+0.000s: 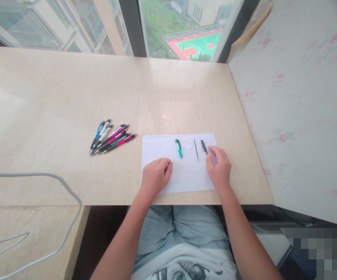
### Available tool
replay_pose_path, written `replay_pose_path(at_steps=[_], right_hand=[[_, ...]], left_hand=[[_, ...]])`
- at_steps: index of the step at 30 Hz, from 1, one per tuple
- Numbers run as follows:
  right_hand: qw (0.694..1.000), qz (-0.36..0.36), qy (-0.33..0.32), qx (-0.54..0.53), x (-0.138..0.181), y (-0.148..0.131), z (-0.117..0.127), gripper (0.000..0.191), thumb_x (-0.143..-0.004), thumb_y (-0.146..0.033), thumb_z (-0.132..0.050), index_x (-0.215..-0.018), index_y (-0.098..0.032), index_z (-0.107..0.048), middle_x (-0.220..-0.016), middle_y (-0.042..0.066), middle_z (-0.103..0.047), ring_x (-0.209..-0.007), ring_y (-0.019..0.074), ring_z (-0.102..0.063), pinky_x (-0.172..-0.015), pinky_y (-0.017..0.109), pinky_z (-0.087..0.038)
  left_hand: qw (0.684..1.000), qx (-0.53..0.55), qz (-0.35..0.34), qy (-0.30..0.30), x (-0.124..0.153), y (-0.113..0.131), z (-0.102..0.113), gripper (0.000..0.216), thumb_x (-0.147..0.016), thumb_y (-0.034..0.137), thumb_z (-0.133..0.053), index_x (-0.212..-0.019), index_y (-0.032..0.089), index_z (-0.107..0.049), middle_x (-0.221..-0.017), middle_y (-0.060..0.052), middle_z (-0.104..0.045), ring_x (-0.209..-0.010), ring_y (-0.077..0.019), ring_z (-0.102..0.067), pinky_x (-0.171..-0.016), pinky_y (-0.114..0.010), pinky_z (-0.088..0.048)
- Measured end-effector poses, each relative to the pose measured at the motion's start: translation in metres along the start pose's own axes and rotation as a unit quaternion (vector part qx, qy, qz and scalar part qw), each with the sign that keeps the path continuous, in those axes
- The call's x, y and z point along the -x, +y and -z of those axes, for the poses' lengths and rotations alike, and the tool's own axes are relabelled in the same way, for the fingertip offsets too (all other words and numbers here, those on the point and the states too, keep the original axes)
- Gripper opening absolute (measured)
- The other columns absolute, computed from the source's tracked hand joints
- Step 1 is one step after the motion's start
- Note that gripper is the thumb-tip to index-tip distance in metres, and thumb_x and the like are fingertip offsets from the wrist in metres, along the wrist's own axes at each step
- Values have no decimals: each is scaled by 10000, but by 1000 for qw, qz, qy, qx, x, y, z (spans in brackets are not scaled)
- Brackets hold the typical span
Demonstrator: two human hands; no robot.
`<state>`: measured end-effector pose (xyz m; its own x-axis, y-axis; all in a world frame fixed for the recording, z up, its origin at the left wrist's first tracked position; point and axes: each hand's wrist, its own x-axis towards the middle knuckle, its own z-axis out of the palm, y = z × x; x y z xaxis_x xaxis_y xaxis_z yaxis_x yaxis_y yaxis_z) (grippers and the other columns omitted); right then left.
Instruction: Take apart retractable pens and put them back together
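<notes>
Both our hands rest on the paper sheet [186, 179]: left hand [155, 175] loosely curled, holding nothing; right hand [219, 167] open, fingertips touching the black pen part [204, 146]. Green pen part [179, 148] and thin refill [196, 150] lie between. Pen pile [111, 138] sits well left.

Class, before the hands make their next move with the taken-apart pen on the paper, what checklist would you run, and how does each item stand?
1. White paper sheet lies flat on the beige stone table: ok.
2. Green pen barrel with black grip, thin dark refill rod and short black pen piece lie apart: ok.
3. Small white bit in sight: ok.
4. Left hand free: cannot tell, fingers curled.
5. Right hand beside the black piece: ok.
6. Bundle of whole pens off the sheet: ok.
</notes>
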<state>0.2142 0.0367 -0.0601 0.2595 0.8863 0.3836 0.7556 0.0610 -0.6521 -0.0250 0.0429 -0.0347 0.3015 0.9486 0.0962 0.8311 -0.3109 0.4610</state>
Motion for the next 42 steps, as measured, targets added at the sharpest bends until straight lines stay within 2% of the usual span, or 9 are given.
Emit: replay_pose_path(at_steps=[42], right_hand=[[999,-33,9,-34,-2,-4,5,259,-885,-206,-482,-1058,-183,-674,-1070,119,-716,-946,224,-678,-877,440,-572]], left_hand=[[1000,-6,19,-18,-2,5,4,232,-980,303,-451,-877,212,-639,-770,-9,-696,-710,-155,-612,-624,-281,-360]])
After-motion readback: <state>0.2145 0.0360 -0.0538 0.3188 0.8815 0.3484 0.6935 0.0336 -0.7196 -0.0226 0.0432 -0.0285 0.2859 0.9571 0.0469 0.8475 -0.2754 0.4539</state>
